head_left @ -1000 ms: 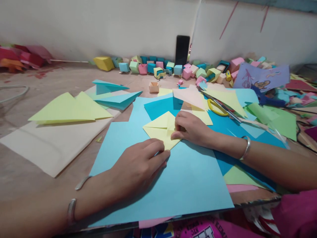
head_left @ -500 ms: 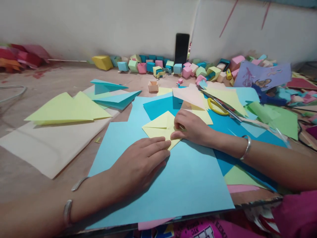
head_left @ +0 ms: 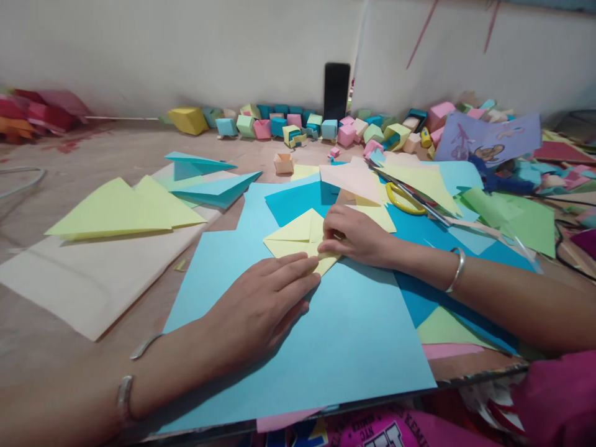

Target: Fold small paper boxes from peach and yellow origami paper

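Both my hands press a folded yellow paper on the big light-blue sheet.

Head view: the yellow paper (head_left: 298, 239) lies on the far part of the light-blue sheet (head_left: 326, 335), which covers the worktop (head_left: 56, 354) in front of me. My left hand (head_left: 261, 307) rests flat, its fingers (head_left: 298, 273) pressed together, tips on the paper's near edge. My right hand (head_left: 356, 236) sits at the paper's right corner, its fingers curled and pinching that fold. Just beyond the sheet's far right lie yellow-handled scissors (head_left: 403, 198); farther back, a row of small paper cubes (head_left: 298, 124) and an upright dark phone (head_left: 336, 90). Left of the sheet rests a folded yellow-green paper (head_left: 125, 208). Print at the bottom edge is too cut off to read.
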Demonstrator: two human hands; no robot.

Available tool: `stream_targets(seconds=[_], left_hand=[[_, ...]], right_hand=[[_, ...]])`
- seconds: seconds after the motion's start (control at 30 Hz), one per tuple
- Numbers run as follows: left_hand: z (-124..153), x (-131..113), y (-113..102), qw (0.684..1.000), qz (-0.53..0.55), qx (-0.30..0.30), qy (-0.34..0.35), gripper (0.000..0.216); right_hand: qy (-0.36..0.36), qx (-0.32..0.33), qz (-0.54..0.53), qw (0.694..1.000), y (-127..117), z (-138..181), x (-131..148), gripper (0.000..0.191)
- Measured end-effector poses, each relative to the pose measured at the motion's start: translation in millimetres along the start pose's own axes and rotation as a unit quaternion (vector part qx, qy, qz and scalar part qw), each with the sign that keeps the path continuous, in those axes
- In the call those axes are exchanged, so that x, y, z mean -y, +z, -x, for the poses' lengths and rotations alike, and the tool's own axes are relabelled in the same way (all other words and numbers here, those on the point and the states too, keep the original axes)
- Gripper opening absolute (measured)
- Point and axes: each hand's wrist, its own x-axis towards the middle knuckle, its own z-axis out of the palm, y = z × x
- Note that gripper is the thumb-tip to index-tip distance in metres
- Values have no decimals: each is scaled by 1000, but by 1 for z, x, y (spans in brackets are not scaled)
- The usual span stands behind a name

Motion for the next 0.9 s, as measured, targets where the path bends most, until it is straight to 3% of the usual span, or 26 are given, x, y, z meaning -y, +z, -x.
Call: stream_targets(seconds=[0.17, 0.27, 0.63, 0.9], left_hand=[[1, 2, -1, 1000, 2, 16, -2, 32], [1, 2, -1, 1000, 2, 21, -4, 32], [-1, 1, -2, 999, -9, 38, -3, 38], [-2, 2, -3, 999, -28, 45, 5, 38]], right_hand=[[4, 14, -102, 995, -19, -1, -7, 28], [-11, 57, -134, 989, -27, 2, -9, 18], [-66, 80, -105, 989, -26, 1, -11, 10], [-34, 58, -45, 997, -15, 4, 2, 29]])
